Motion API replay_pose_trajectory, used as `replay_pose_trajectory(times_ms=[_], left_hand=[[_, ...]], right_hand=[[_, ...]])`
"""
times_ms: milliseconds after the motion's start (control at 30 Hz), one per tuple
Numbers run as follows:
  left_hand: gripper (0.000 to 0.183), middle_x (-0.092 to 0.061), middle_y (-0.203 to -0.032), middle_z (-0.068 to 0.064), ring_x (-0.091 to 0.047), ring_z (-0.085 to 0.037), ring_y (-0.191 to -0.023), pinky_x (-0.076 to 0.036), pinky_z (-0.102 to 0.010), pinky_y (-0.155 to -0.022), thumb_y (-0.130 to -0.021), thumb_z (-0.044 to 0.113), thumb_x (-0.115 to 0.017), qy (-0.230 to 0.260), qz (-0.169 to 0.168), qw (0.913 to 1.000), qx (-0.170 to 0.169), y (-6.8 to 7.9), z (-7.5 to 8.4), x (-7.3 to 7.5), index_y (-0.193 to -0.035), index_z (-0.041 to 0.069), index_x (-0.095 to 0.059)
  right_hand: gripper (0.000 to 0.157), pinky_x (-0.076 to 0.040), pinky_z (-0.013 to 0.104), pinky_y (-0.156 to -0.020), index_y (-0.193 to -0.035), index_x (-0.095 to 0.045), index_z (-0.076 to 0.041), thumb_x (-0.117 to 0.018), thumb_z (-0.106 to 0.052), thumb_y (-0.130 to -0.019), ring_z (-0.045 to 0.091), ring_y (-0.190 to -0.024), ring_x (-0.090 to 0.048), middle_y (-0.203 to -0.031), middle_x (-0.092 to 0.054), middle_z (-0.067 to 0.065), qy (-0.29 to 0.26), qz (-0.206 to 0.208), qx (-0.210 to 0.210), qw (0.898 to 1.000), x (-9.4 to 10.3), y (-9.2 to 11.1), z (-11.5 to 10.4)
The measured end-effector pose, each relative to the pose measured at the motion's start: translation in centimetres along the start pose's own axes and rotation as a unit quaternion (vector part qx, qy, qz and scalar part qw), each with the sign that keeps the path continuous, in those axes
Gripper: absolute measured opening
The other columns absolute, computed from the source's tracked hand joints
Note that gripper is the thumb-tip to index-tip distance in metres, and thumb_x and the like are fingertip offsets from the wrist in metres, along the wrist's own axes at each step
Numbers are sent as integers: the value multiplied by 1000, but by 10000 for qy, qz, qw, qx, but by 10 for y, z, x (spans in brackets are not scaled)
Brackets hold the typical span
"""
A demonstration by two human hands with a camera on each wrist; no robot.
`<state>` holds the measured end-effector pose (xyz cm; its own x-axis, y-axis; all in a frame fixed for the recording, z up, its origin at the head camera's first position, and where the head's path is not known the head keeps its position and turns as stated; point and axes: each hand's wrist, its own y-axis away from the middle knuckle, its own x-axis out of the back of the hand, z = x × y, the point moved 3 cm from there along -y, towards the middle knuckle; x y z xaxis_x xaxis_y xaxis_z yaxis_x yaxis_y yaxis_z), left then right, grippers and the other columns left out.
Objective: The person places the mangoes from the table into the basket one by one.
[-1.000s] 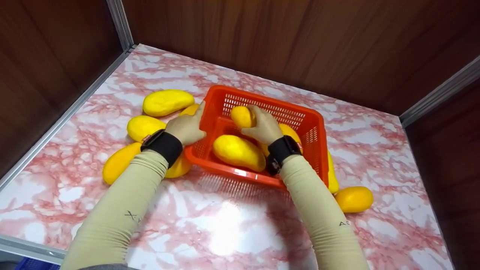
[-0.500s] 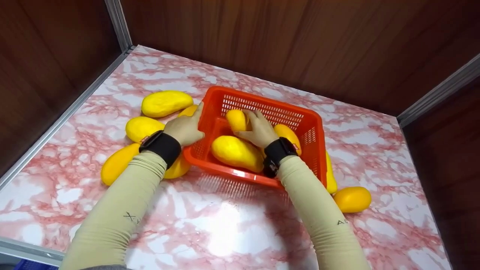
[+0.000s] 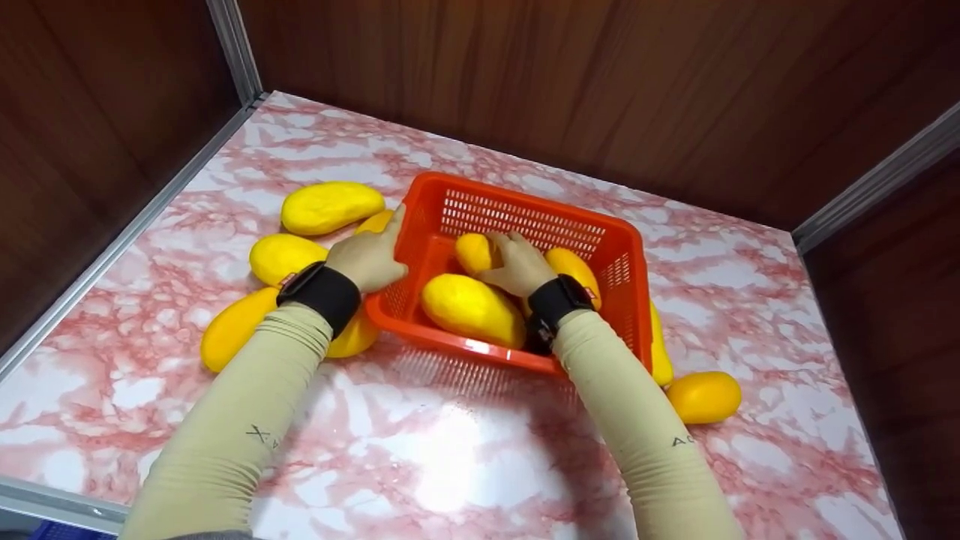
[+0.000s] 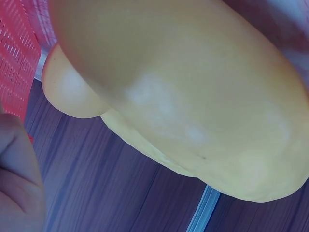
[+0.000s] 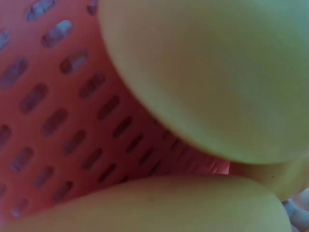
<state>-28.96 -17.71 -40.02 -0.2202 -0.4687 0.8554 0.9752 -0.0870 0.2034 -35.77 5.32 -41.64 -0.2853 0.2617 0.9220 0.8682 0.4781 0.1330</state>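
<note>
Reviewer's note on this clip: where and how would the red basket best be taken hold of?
Probably by the rim of the red basket, at its two short sides, from outside: the raised edge gives something to hold. The left hand is at the left rim. On the right, I'd favor the rear half, since a yellow fruit lies outside that wall's front part.

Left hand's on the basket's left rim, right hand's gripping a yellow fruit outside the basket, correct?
Not quite: the right hand is gripping the yellow fruit inside the red basket, as the head view shows. The left hand is where you said.
</note>
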Motion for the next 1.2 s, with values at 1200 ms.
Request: replay_pose_trajectory(times_ms=[1200], left_hand=[[94,-65,-98,-17,-62,-35,-90,-47,-45,-84,-88,27,-56,-47,9,9999,95,-1,0,-1,-160,27,3]], right_hand=[[65,-33,42,-116,-146,-48,-8,-71,-32,-91,27,-137,-46,-146,-52,12,-1460,190,-148,9890,17,11,-5]])
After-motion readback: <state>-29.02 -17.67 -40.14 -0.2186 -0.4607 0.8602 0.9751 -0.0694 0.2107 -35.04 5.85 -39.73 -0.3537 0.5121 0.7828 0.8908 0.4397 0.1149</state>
